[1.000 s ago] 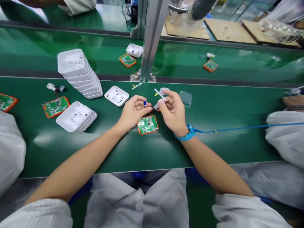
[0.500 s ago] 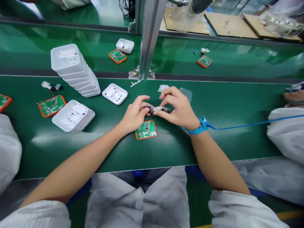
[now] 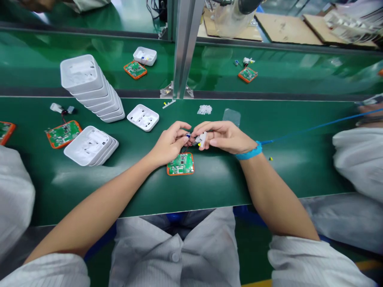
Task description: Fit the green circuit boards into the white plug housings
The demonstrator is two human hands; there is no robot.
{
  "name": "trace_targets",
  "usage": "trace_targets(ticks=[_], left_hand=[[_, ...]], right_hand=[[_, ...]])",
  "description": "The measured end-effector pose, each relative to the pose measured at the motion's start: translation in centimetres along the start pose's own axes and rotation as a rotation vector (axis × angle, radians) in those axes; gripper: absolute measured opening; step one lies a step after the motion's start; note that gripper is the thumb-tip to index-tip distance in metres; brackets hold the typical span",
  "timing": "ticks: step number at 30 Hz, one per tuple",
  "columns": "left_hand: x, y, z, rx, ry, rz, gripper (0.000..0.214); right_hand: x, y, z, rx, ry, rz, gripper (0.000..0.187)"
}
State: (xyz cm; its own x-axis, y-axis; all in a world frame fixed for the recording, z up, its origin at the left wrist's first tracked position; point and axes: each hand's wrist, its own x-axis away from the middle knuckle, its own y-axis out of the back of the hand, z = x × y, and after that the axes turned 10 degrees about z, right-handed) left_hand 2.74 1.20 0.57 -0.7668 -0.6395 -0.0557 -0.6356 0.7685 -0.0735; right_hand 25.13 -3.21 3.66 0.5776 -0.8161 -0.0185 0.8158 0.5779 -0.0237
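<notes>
My left hand is closed, pinching a small blue part between thumb and fingertips. Thin wires run from there down to a green circuit board with an orange edge, lying flat on the bench just below the hands. In my right hand, curled fingers hold a small white plastic part with a yellow bit at its lower end. The palm side is partly turned up, and the two hands' fingertips nearly meet. A blue wrist strap circles my right wrist.
A tall stack of white housings, a shorter stack and a white cover stand left. Small clear pieces and a transparent sheet lie beyond my right hand. Behind rises a metal post. Co-workers' sleeves flank me.
My right hand has rolled over and opened its curl slightly, tilting the white part more upright. My left hand keeps its pinch. On the belt behind, the boards have shifted left.
</notes>
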Motion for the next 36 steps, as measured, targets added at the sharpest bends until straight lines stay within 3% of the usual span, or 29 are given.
trace_targets(ticks=[5, 10, 16, 23, 30, 36], left_hand=[[0.0, -0.2, -0.2, 0.057, 0.014, 0.048, 0.026], [0.0, -0.2, 0.0, 0.02, -0.007, 0.025, 0.024], [0.1, -0.4, 0.4, 0.019, -0.003, -0.028, 0.026], [0.2, -0.4, 0.1, -0.095, -0.017, -0.029, 0.02], [0.1, -0.2, -0.2, -0.074, -0.009, 0.004, 0.022], [0.2, -0.3, -0.5, -0.058, 0.039, 0.026, 0.029]], right_hand=[[-0.8, -0.6, -0.6, 0.223, 0.032, -0.289, 0.045], [-1.5, -1.9, -0.9, 0.489, 0.04, -0.327, 0.032], [-1.9, -3.2, -1.5, 0.683, 0.122, -0.481, 0.022], [-1.6, -2.6, -1.1, 0.84, 0.157, -0.337, 0.019], [-1.7, -2.7, -0.9, 0.866, 0.156, -0.309, 0.023], [-1.9, -3.2, -1.3, 0.847, 0.241, -0.33, 0.021]])
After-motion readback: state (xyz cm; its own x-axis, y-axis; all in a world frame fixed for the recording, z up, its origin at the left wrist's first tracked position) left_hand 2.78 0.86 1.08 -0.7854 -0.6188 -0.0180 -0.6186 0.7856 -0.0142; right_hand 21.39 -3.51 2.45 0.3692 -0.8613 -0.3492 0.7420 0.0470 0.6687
